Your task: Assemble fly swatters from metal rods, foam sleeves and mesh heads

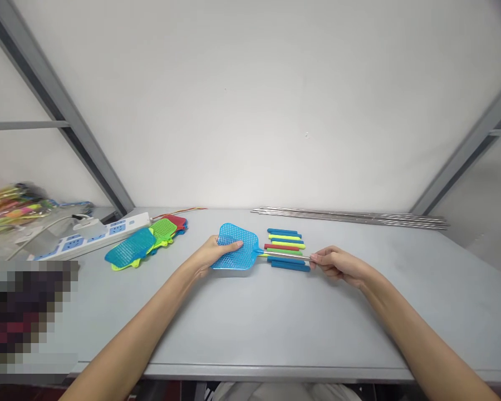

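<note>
A blue perforated fly swatter head (pixel 239 245) is gripped at its left edge by my left hand (pixel 209 255), thumb on top. From its neck a thin metal rod (pixel 286 255) runs to the right. My right hand (pixel 336 263) pinches the rod near its far end between thumb and fingers. Beneath and behind the rod lies a row of coloured handle tubes, among them a yellow tube (pixel 286 238), a red tube (pixel 271 246) and a dark blue tube (pixel 290 267). How the rod sits in the neck is too small to tell.
To the left lie overlapping swatter heads (pixel 131 248) in blue, green and red, beside a white power strip (pixel 96 236). A bundle of metal rods (pixel 350 216) lies along the wall. Bagged colourful items (pixel 12 209) sit far left. Grey frame posts (pixel 79 133) flank the table (pixel 250 328).
</note>
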A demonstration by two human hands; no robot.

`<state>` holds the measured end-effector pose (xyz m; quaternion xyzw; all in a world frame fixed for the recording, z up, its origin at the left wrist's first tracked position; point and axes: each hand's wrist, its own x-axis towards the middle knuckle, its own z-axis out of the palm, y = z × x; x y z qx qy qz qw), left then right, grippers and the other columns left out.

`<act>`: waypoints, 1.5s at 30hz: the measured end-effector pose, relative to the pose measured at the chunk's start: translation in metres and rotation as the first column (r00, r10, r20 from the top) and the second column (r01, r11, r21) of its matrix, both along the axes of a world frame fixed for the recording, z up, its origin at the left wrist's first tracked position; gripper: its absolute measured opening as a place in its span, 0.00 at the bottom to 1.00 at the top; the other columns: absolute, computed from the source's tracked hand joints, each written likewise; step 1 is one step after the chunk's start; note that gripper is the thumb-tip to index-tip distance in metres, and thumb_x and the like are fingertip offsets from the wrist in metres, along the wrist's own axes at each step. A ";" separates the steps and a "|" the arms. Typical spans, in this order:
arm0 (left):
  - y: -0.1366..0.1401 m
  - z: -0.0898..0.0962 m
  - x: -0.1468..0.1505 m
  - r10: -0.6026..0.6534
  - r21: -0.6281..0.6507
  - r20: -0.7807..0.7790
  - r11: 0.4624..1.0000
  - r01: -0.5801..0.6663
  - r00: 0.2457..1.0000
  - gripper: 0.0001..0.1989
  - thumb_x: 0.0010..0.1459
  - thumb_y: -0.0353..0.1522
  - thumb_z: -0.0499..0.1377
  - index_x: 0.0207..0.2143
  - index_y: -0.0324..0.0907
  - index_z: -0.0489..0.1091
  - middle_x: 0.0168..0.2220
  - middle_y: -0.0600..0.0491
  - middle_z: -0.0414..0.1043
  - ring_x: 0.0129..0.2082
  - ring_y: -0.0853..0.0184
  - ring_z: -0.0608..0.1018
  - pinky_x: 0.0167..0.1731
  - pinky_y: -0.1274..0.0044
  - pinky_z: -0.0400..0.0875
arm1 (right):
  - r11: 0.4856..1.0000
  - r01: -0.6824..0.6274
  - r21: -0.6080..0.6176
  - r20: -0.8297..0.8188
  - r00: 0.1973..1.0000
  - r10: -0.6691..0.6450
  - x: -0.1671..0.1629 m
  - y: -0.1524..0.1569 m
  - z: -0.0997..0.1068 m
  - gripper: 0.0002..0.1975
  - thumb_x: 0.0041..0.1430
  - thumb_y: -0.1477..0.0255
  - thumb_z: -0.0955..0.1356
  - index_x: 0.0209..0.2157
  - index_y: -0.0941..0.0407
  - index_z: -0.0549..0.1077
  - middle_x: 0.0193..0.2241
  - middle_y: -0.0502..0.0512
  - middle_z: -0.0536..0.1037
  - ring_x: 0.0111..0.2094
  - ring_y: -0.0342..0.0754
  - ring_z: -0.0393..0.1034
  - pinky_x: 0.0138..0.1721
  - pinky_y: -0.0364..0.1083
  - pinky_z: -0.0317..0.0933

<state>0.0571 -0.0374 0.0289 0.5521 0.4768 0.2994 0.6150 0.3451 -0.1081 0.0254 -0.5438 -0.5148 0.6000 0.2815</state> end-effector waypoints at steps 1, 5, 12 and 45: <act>0.000 0.000 0.000 0.001 0.003 -0.005 1.000 -0.001 1.000 0.24 0.37 0.40 0.62 0.37 0.36 0.68 0.36 0.45 0.72 0.32 0.62 0.75 0.33 0.74 0.70 | 1.000 0.000 -0.015 -0.011 1.000 0.000 0.001 0.000 -0.001 0.18 0.43 0.58 0.65 0.22 0.61 0.68 0.14 0.42 0.42 0.16 0.35 0.35 0.17 0.41 0.31; 0.000 0.001 0.000 0.007 0.019 -0.006 1.000 -0.007 1.000 0.22 0.37 0.40 0.62 0.36 0.37 0.68 0.34 0.46 0.72 0.30 0.63 0.75 0.32 0.75 0.71 | 0.997 -0.015 -0.076 -0.061 0.998 0.011 0.003 0.001 -0.005 0.17 0.44 0.58 0.65 0.23 0.60 0.67 0.14 0.41 0.42 0.15 0.35 0.34 0.16 0.41 0.31; -0.002 0.013 -0.002 0.038 -0.018 0.062 0.999 -0.037 0.997 0.20 0.39 0.39 0.62 0.35 0.38 0.68 0.36 0.47 0.72 0.31 0.64 0.75 0.32 0.77 0.70 | 0.999 -0.027 -0.027 -0.100 0.995 0.024 -0.001 0.000 0.002 0.17 0.47 0.59 0.64 0.23 0.61 0.67 0.15 0.42 0.42 0.16 0.35 0.34 0.16 0.41 0.31; -0.042 -0.015 0.045 -0.414 0.047 0.298 0.906 0.420 0.860 0.19 0.56 0.39 0.46 0.44 0.39 0.64 0.37 0.45 0.68 0.26 0.69 0.72 0.28 0.76 0.61 | 0.979 -0.195 0.063 -0.093 0.975 0.200 -0.034 -0.013 0.003 0.21 0.51 0.56 0.58 0.30 0.60 0.68 0.19 0.47 0.57 0.16 0.35 0.48 0.17 0.38 0.44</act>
